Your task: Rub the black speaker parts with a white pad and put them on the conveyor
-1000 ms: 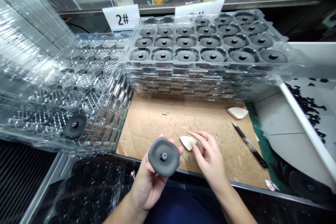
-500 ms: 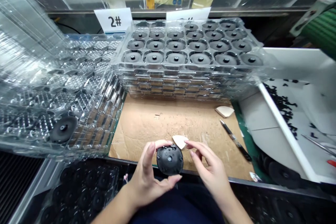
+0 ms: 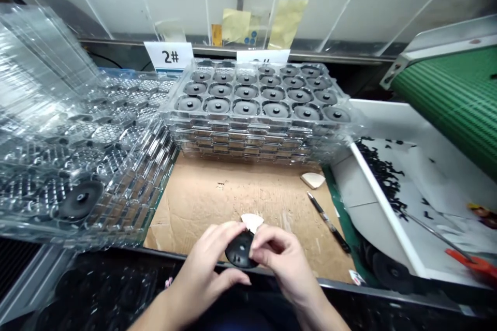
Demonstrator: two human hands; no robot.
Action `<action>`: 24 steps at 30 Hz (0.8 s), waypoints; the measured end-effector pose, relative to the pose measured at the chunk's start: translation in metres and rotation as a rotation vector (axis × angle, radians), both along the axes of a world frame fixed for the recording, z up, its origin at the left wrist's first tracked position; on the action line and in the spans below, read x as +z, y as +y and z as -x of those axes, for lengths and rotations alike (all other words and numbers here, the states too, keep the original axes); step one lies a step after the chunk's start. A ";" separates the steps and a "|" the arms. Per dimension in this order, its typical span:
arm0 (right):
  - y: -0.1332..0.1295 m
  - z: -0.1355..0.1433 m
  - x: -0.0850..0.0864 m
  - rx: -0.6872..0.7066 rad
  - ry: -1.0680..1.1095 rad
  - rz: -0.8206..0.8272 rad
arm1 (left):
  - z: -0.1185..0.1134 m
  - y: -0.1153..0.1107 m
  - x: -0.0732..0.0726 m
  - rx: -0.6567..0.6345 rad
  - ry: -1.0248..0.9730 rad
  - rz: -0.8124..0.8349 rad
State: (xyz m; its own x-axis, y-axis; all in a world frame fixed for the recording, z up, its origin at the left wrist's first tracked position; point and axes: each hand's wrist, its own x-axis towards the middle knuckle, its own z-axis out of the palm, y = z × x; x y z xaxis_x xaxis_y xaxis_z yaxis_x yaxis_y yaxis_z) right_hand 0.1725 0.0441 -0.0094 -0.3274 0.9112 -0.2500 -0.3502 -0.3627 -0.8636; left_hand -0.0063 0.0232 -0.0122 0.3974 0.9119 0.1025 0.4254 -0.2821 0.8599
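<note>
Black disc (image 3: 238, 251) held in our left hand (image 3: 204, 266), near the front edge of the cardboard (image 3: 194, 194). Our right hand (image 3: 286, 261) has thumb and forefinger drawn close at the disc's right side; we cannot tell what they pinch. Just beyond lies a pale wedge (image 3: 252, 222).

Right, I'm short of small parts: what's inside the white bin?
Small black pieces and a red-handled tool show in the white bin. The green belt hides its far right part; anything beneath the pieces is covered.
</note>
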 end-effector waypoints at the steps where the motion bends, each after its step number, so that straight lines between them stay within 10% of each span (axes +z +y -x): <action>1: 0.002 0.001 -0.006 -0.009 0.020 0.036 | 0.003 0.001 0.000 -0.022 0.026 0.019; 8: -0.008 0.008 -0.033 0.075 0.072 0.201 | 0.024 -0.004 0.007 -0.097 0.044 0.113; 15: 0.019 -0.022 -0.044 -0.084 -0.296 -0.086 | 0.064 0.016 0.074 -0.165 0.264 0.065; 24: 0.022 -0.066 -0.090 -0.306 -0.678 -0.254 | 0.048 0.208 0.166 0.227 0.546 -0.061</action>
State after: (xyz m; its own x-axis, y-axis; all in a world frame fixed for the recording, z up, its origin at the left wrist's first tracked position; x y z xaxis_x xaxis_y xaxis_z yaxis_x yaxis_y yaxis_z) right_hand 0.2384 0.0664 -0.0999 0.0972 0.9923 -0.0771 0.2303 -0.0978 -0.9682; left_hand -0.0539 0.2308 0.1539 0.2034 0.9791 -0.0071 0.8569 -0.1745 0.4850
